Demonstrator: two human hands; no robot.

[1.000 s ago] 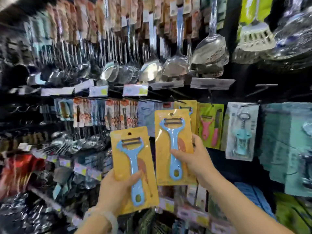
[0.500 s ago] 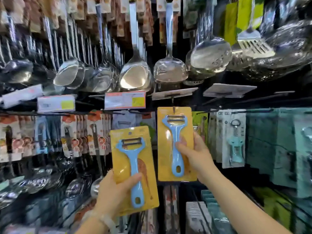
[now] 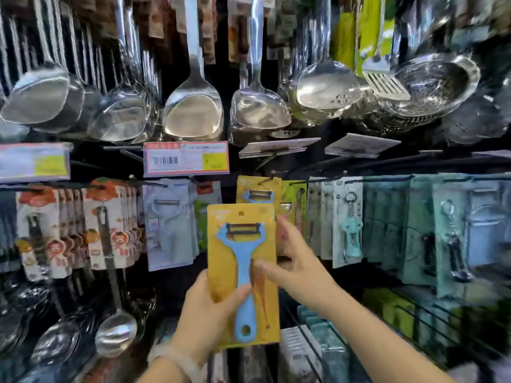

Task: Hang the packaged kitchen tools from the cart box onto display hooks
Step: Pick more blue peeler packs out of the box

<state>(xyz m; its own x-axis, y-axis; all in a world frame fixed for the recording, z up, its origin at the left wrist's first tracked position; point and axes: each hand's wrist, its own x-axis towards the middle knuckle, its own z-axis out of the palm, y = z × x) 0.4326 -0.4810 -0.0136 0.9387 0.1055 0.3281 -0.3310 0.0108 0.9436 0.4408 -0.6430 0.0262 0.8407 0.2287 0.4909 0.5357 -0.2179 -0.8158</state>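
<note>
My left hand (image 3: 210, 313) grips the lower part of a yellow peeler package (image 3: 221, 261) with a blue peeler sealed on its front, held upright before the display. My right hand (image 3: 297, 268) is at the card's right edge; its blurred thumb lies over the front and its fingers are spread, fairly straight, beside the card. A second, identical yellow peeler package (image 3: 258, 189) hangs on a display hook (image 3: 272, 176) just behind and above; only its top shows. The cart box is out of sight.
Steel ladles and spatulas (image 3: 193, 111) hang in a row overhead. A price label (image 3: 185, 160) sits above the hooks. Carded peelers (image 3: 168, 230) hang at left, teal corkscrew cards (image 3: 349, 225) and more packs at right. Wire racks (image 3: 331, 341) with stock lie below.
My right hand let go of the second peeler package, which now hangs on the hook, and came down to the first package. My left hand brought that package right and up in front of the hook.
</note>
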